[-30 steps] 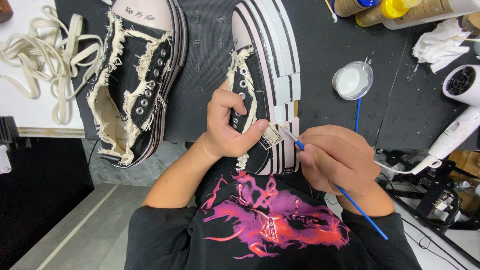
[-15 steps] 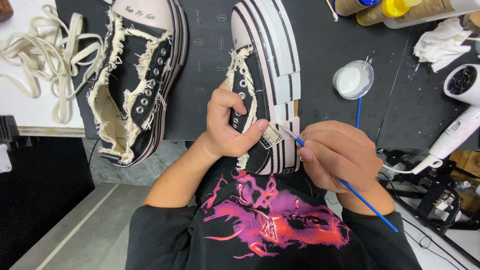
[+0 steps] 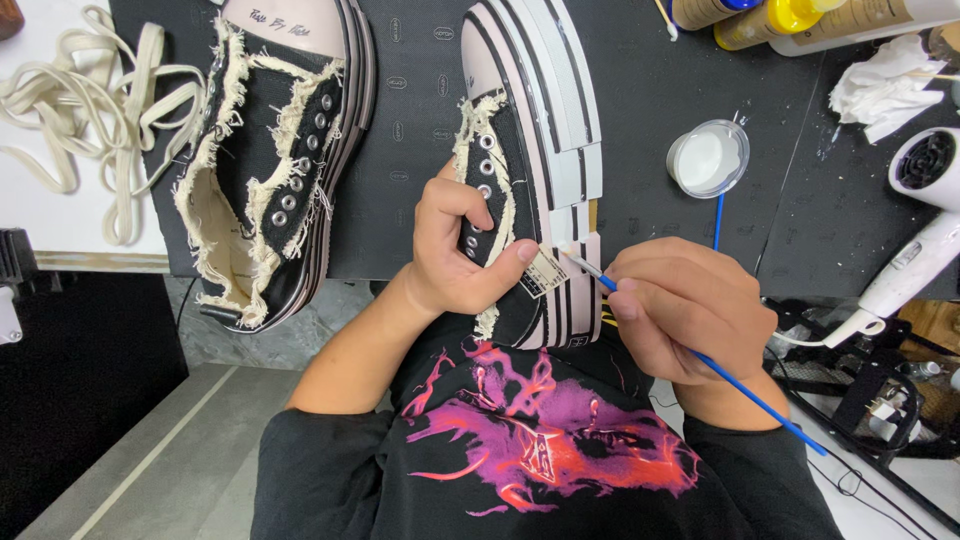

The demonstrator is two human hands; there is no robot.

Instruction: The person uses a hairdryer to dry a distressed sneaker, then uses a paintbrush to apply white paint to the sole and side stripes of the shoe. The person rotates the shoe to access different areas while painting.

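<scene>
My left hand (image 3: 462, 245) grips a black canvas platform sneaker (image 3: 540, 130) by its frayed cream upper, thumb pressed beside a small tag on its side. The sneaker lies on its side with its striped pink-and-black sole facing right. My right hand (image 3: 690, 305) holds a thin blue-handled paintbrush (image 3: 745, 392), and the bristle tip touches the sole stripes next to the tag. A second matching sneaker (image 3: 275, 160) lies to the left on the black mat (image 3: 640, 70), unlaced.
A small round tub of white paint (image 3: 707, 158) sits right of the held sneaker, with another blue brush (image 3: 718, 215) beside it. Cream laces (image 3: 90, 120) lie far left. Paint bottles (image 3: 780, 14), crumpled tissue (image 3: 885, 85) and a white hair dryer (image 3: 915, 235) are at the right.
The brush handle has swung slightly as my right hand works the tip along the sole. My left hand and both sneakers stay where they were.
</scene>
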